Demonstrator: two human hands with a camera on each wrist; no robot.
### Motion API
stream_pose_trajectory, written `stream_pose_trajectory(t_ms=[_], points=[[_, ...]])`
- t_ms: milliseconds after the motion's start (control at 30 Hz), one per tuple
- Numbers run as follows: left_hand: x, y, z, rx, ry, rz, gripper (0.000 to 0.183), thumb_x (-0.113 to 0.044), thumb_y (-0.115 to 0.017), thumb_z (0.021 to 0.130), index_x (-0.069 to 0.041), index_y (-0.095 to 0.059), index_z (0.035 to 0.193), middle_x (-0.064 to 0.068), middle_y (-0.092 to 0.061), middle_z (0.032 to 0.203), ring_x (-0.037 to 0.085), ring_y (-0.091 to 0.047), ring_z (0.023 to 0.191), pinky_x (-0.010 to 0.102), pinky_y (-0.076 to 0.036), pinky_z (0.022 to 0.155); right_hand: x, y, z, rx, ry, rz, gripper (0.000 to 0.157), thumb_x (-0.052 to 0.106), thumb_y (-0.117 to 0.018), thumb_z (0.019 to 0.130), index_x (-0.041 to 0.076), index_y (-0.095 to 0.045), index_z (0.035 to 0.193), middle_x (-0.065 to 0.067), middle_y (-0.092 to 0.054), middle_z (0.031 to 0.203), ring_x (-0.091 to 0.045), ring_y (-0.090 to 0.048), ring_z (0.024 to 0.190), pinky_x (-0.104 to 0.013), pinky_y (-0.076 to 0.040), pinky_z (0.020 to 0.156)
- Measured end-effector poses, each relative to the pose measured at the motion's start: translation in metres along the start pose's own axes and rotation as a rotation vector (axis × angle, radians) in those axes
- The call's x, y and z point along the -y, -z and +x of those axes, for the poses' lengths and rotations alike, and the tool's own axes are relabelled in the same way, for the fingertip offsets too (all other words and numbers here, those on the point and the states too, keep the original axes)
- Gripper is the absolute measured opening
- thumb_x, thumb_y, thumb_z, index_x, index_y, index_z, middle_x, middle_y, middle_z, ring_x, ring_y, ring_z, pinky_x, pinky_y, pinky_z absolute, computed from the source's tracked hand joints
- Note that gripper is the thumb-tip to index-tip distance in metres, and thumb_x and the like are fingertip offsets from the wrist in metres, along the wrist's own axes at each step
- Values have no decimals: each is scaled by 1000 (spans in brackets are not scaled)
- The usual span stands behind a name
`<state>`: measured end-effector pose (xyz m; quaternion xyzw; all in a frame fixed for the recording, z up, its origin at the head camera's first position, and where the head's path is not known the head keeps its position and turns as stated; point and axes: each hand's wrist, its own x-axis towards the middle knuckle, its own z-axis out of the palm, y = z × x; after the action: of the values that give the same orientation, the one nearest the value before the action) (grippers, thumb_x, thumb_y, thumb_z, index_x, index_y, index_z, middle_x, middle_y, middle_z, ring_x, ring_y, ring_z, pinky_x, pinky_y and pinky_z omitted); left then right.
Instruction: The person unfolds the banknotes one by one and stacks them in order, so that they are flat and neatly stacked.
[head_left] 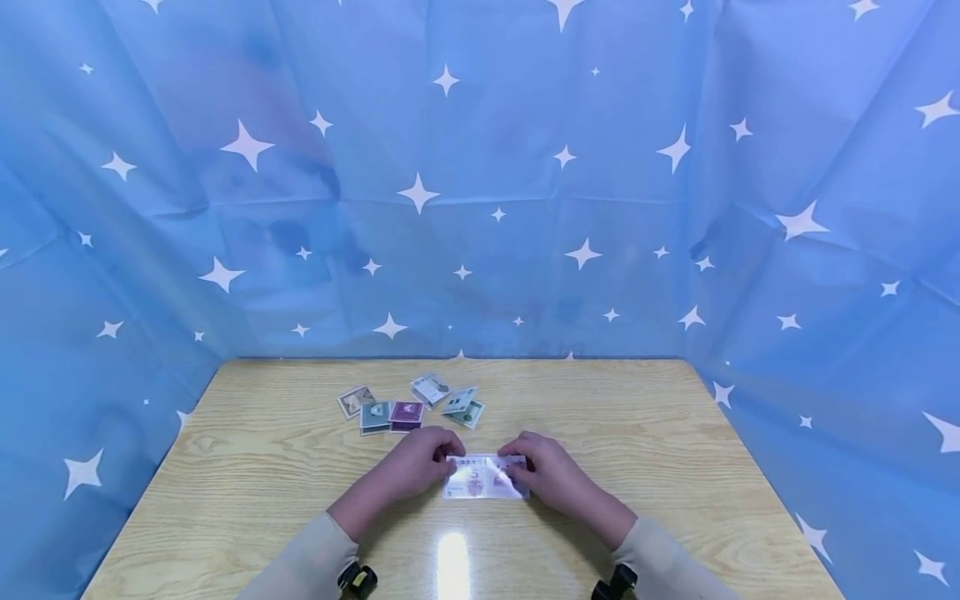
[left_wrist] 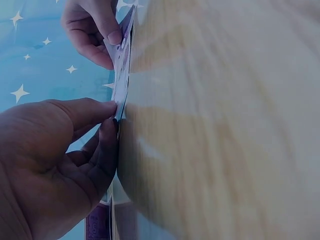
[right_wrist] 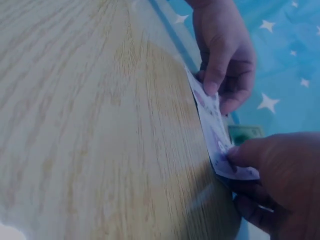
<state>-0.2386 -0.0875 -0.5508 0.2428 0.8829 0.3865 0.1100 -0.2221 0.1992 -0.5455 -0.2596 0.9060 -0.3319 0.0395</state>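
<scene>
A pale purple banknote marked with a 5 is stretched between both hands, low over the wooden table. My left hand pinches its left end between thumb and fingers. At the other end my right hand grips it, thumb on the printed face. In the left wrist view the banknote appears almost edge-on, close to the tabletop. The right wrist view shows the thumb of the right hand pressed on the banknote, its fingers partly hidden beneath.
Beyond the hands lie several folded banknotes: a brownish one, a teal one, a purple one, a grey one and a green one. A blue star-patterned curtain surrounds the table.
</scene>
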Motion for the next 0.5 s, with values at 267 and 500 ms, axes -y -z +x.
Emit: stream_pose_trajectory(t_ms=[267, 500], points=[[-1, 0, 2, -18, 17, 53, 19, -8, -80, 100, -15, -81, 117, -7, -64, 99, 9, -59, 91, 32, -55, 83, 4, 2, 3, 32, -28, -81, 21, 9, -78, 103, 14, -81, 123, 7, -64, 105, -8, -59, 87, -28, -53, 74], [-3, 0, 1, -26, 16, 59, 21, -5, -81, 96, -13, -81, 116, -3, -65, 101, 11, -60, 92, 34, -57, 85, 1, -1, 4, 30, -6, -120, 20, 10, -77, 104, 13, -81, 124, 7, -61, 110, -10, -60, 95, -30, -55, 80]])
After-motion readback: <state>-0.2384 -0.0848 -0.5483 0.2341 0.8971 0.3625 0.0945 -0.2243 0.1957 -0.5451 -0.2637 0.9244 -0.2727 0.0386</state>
